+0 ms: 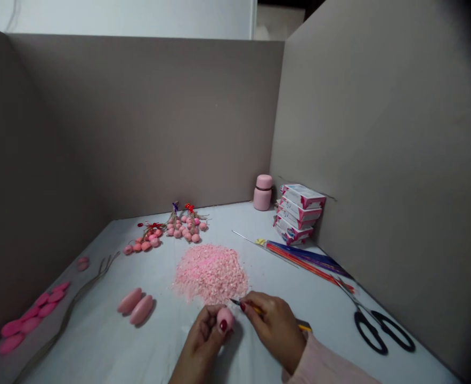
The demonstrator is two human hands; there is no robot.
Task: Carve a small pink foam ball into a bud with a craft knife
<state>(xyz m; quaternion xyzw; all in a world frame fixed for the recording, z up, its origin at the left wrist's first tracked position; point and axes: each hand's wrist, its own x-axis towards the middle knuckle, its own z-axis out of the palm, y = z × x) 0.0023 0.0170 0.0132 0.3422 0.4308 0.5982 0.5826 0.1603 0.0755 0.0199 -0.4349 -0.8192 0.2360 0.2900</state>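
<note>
Pink piece (226, 314) in left hand (206, 334), knife (235, 302) in right hand (273, 321) just beside

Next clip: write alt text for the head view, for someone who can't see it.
Left hand holding a small pink piece, right hand holding a knife beside it, at the near edge of a pile of pink bits on a white table. Bunches of pink balls lie beyond, pink ovals to the left, scissors and stacked boxes to the right.
</note>
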